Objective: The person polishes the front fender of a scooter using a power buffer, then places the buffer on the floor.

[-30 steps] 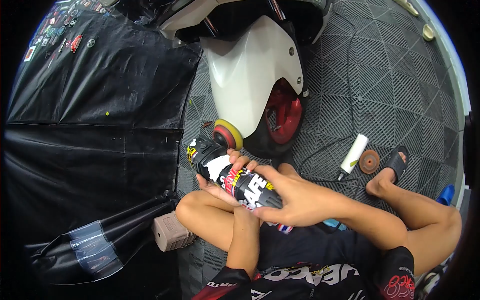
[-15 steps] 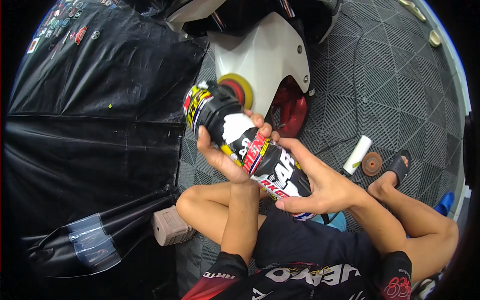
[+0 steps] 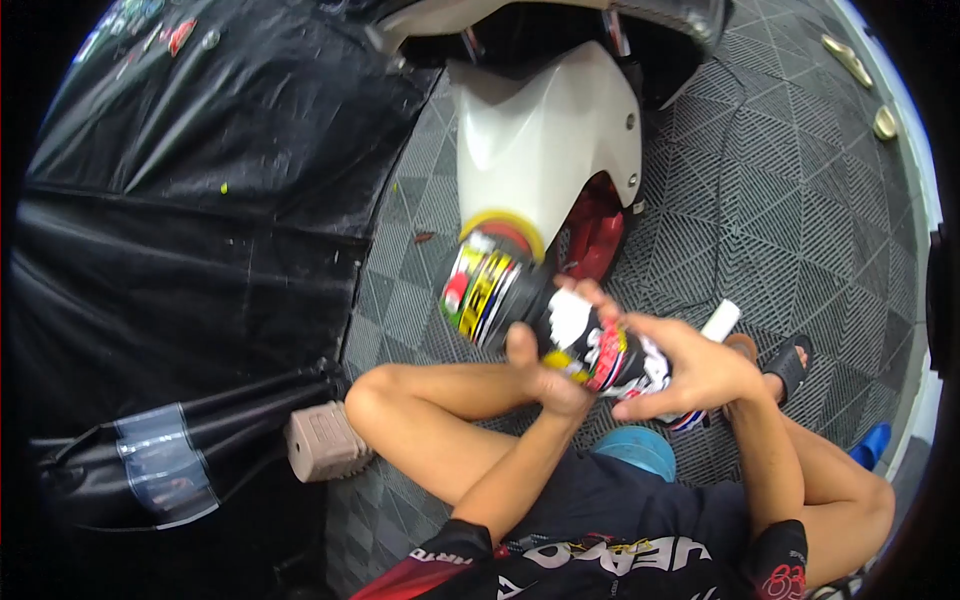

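Observation:
A sticker-covered power polisher [image 3: 515, 300] lies slantwise across my two hands. Its round yellow pad [image 3: 535, 232] sits against or just in front of the lower end of a white motorcycle fender [image 3: 545, 130]; I cannot tell if they touch. My left hand [image 3: 550, 380] is wrapped around the polisher's middle from below, its thumb up along the side. Farther back, my right hand [image 3: 695, 370] grips the rear of the body, thumb and fingers on opposite sides. Parts of the fingers are hidden behind the tool.
Behind the fender shows a red part [image 3: 598, 235]. A blue round stool [image 3: 635, 450] is partly under me. Beside my left knee stands a beige block [image 3: 325, 442]. Black sheeting [image 3: 180, 290] covers the left. A white roll [image 3: 722, 318] and a brownish disc [image 3: 742, 345] lie near my right foot.
The polisher and both hands have shifted right and slightly down in view. The pad now appears at the fender's lower end, rather than by its left side. The view itself has also shifted.

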`<state>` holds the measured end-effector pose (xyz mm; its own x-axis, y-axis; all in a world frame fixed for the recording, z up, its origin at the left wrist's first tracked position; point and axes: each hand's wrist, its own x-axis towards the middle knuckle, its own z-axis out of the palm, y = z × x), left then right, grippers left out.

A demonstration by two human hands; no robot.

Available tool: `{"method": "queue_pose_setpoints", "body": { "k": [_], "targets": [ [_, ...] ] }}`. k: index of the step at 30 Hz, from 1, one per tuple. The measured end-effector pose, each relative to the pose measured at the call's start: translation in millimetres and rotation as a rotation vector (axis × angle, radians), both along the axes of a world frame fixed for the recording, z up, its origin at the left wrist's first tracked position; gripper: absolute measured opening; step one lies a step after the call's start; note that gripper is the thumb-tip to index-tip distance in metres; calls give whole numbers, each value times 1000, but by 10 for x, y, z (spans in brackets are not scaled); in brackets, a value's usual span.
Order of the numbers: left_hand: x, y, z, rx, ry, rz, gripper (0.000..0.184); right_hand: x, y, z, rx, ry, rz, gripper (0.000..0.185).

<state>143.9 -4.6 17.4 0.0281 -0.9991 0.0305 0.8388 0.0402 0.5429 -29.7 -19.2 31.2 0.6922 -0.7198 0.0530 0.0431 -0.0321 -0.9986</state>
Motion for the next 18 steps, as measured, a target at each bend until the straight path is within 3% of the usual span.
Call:
{"method": "queue_pose_setpoints", "body": {
  "k": [4, 6, 8, 11, 12, 14, 16, 18],
  "targets": [
    [-2, -463, 416, -10, -310, -115, 59, 49, -51, 282, 320, -207, -164, 74],
    [-4, -658, 697, -16, -493, -163, 46, 125, -32, 335, 501, -324, -222, 58],
    [27, -705, 749, -19, -613, -192, 32, 220, -25, 219, 590, -443, -205, 55],
    [63, -468, 561, -45, -663, -66, 22, 78, -63, -120, 535, -239, -60, 60],
    [188, -410, 373, -103, -694, -144, 30, 67, -59, -175, 483, -172, -63, 67],
    [371, -93, 110, 40, -469, -296, 49, 80, -17, -454, 77, 60, -29, 76],
    [576, 19, -13, 62, -460, -390, 65, 247, 96, -405, 141, 59, -35, 81],
    [710, 101, -125, 70, -348, -362, 71, 395, 176, -311, -33, 142, -61, 81]
  ]
}}
